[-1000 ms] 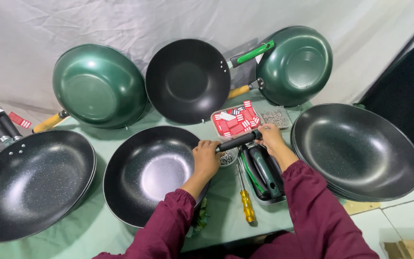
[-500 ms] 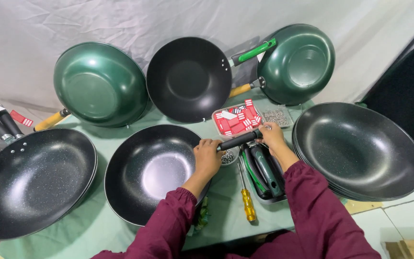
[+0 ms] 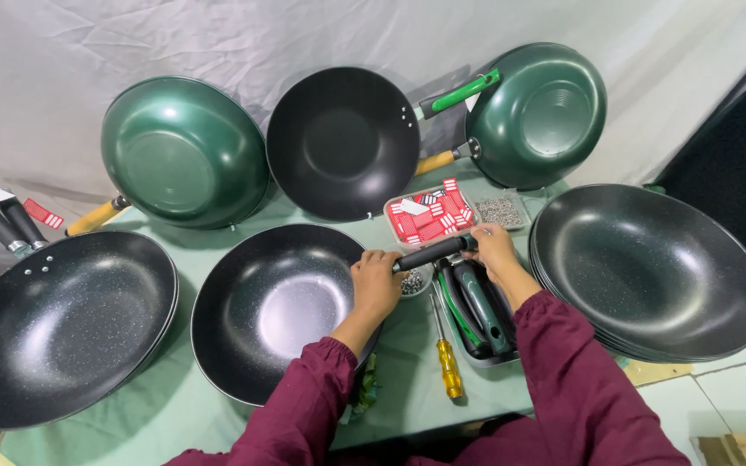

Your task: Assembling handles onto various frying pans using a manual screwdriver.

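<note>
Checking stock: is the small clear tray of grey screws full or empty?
Not empty: the small clear tray holds a layer of grey screws across its floor.

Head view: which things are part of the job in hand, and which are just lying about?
In hand:
left hand
right hand
black handle
middle pan

Lying about:
screwdriver
tray of handles
red labels
pan stack
green woks

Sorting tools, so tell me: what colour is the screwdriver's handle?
Yellow, clearest in the head view: screwdriver.
</note>
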